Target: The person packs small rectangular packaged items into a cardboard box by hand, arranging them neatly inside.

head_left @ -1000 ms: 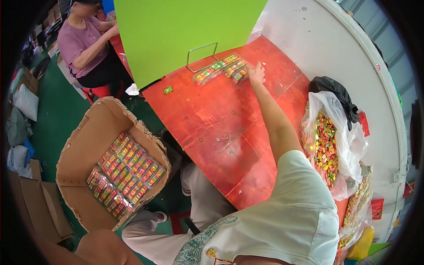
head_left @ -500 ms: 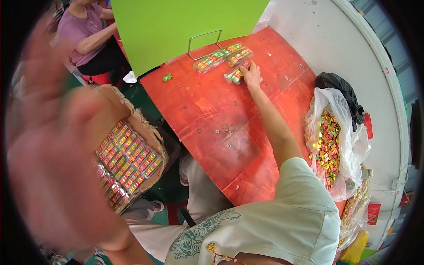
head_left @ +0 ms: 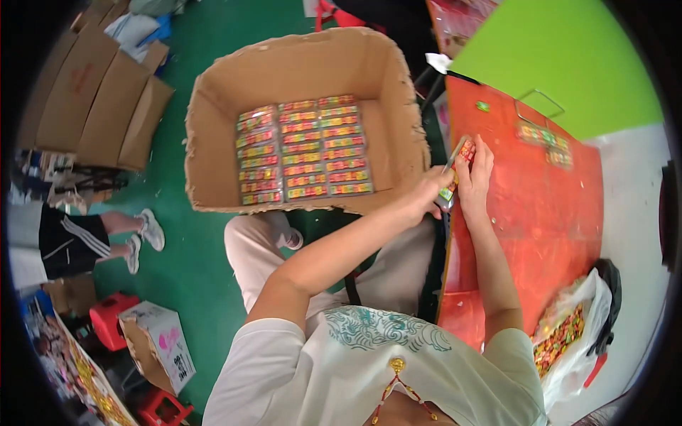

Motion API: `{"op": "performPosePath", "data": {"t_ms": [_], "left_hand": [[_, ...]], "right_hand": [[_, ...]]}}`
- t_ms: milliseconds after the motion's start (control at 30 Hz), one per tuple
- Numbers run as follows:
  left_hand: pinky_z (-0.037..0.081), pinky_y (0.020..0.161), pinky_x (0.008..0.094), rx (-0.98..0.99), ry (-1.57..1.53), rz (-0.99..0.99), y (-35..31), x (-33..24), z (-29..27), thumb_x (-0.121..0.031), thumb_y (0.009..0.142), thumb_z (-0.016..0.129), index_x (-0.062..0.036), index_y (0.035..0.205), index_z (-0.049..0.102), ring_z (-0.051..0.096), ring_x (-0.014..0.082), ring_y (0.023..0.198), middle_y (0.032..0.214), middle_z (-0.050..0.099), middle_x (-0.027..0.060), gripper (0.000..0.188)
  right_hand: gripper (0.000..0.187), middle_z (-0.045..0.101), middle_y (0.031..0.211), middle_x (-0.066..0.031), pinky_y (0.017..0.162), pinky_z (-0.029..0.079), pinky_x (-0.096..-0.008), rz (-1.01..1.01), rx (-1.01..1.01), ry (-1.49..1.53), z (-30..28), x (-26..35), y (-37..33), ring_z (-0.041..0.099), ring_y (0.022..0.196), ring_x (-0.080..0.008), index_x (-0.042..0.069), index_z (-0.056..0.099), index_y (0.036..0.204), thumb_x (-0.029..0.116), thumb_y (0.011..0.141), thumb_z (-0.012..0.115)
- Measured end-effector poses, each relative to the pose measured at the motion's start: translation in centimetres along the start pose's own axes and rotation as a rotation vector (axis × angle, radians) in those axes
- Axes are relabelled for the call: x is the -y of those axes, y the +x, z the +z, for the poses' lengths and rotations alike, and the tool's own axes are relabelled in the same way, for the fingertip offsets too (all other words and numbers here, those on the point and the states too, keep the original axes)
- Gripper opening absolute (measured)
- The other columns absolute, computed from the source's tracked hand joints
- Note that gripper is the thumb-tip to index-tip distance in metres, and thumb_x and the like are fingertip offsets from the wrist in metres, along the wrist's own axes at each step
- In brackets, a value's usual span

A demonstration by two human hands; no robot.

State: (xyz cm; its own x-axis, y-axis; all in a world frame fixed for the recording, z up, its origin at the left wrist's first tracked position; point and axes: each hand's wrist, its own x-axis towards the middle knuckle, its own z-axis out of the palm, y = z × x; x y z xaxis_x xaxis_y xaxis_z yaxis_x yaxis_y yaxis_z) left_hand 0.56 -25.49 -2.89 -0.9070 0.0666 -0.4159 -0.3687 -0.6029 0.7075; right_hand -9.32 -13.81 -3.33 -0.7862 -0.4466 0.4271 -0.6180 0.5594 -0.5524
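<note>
Both hands meet at the left edge of the red table (head_left: 540,213), just beside the right wall of the open cardboard box (head_left: 213,106).

Left hand (head_left: 430,190): fingers curled shut around the lower end of a clear candy pack (head_left: 458,167). Right hand (head_left: 477,170): fingers closed on the upper end of the same pack, palm side toward the table. Pack is tilted, held edge-on between the two hands, just above the table edge, not yet over the box.

Box sits on the green floor (head_left: 192,270) in front of the person's knees. Its bottom has three columns of the same flat packs (head_left: 302,149) laid side by side; right part of the box floor is bare cardboard.

More packs (head_left: 543,138) lie farther out on the table near a green board (head_left: 568,57), with a single green candy (head_left: 483,106) apart from them. White plastic bag (head_left: 568,348) of loose mixed candy sits at the near right end of the table.

Flattened boxes (head_left: 99,99) stacked at upper left. Another person's legs and sneakers (head_left: 142,238) at left, well apart from the hands.
</note>
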Motion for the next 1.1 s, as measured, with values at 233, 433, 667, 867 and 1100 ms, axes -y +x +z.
{"op": "performPosePath", "data": {"t_ms": [233,433,667,867,1100], "left_hand": [[0.045,0.051,0.0269,-0.233,-0.29,0.313,-4.6,1.3,-4.3,-0.026,0.093,0.046,-0.006,0.126,0.043,0.057,0.0143,0.071,0.092,0.056,0.005,0.039],[0.044,0.084,0.0294,-0.61,-0.11,0.623,-5.3,0.2,-8.6,-0.025,0.093,0.043,-0.0049,0.137,0.033,0.048,0.0172,0.106,0.122,0.048,0.0088,0.05],[0.032,0.093,0.031,-0.636,-0.454,0.488,-6.3,-0.2,-12.5,-0.022,0.091,0.049,-0.0096,0.138,0.031,0.041,0.0119,0.109,0.126,0.043,0.0016,0.052],[0.024,0.107,0.0351,-0.445,-0.49,0.4,-13.8,-0.9,-11.8,-0.009,0.09,0.047,-0.0026,0.143,0.023,0.033,0.0194,0.13,0.14,0.035,0.0095,0.058],[0.029,0.106,0.0344,-0.001,-0.257,0.168,-18.9,2.2,-14.7,-0.006,0.092,0.042,-0.001,0.143,0.023,0.038,0.0214,0.127,0.138,0.037,0.013,0.055]], "right_hand": [[0.058,0.032,0.137,-0.0222,0.104,0.032,-0.0371,-0.202,0.199,0.261,6.6,7.9,1.2,0.038,0.125,-0.033,-0.006,0.03,0.137,0.02,0.09,0.053],[0.051,0.052,0.121,-0.0127,0.09,0.044,-0.0294,0.66,0.594,1.075,12.5,13.0,3.1,0.052,0.109,-0.0177,-0.002,0.036,0.135,0.013,0.09,0.054],[0.045,0.059,0.109,-0.0102,0.083,0.05,-0.0291,0.726,1.132,1.106,21.2,12.7,4.6,0.06,0.095,-0.0181,-0.002,0.044,0.129,0.01,0.088,0.056],[0.047,0.06,0.11,-0.0096,0.082,0.05,-0.0288,0.62,1.434,0.772,32.0,7.6,1.3,0.058,0.096,-0.0159,0.002,0.049,0.128,0.01,0.082,0.061],[0.061,0.057,0.116,-0.0134,0.092,0.04,-0.0336,0.074,1.737,0.33,37.3,7.2,-4.8,0.052,0.108,-0.0236,0.004,0.043,0.133,0.017,0.077,0.062]]}}
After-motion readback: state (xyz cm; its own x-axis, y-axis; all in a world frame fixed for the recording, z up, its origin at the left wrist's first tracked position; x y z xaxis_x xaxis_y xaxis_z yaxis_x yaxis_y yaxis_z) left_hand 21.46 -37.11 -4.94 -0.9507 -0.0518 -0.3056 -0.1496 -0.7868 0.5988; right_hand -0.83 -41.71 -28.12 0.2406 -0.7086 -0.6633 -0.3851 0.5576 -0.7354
